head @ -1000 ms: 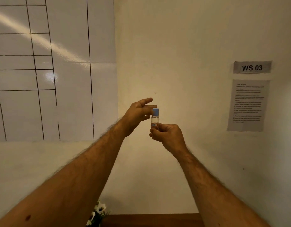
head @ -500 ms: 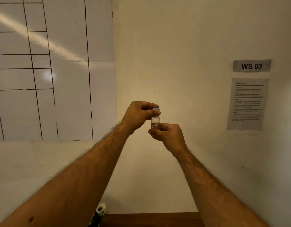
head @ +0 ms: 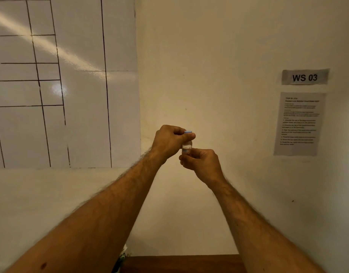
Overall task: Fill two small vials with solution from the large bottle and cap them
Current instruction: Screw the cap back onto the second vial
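White glossy board (head: 51,81) with black ruled lines is seen on the left wall; a streak of glare is thrown across it. Just right of it, plain cream wall (head: 199,56) is shown.

Lower centre-left, the left hand (head: 170,141) is raised in front of the wall, its grip curled round the blue cap (head: 188,132), with thumb and fingers pinched on the cap's sides. The cap is seated on top of the small vial (head: 186,147), which is held upright. Clear liquid appears to be held inside the vial, though the level cannot be read exactly. A small label is seen on its body; the print is too small to tell.

Right of and below that, the right hand (head: 201,163) is wrapped round the vial's lower part, its grip pinching the base between fingertips and thumb. The vial is held in the air, well above the brown worktop (head: 181,264), of which only an edge strip is seen at the bottom.

Judged progress: this vial is filled, and the capping step is in hand; whether the cap is fully tightened cannot be told. The large bottle and the second vial are not in view, so their state cannot be judged. At least the setting-down of this vial is left.

Far right, a "WS 03" sign (head: 305,77) and an instruction sheet (head: 299,124) below it are taped to the wall.
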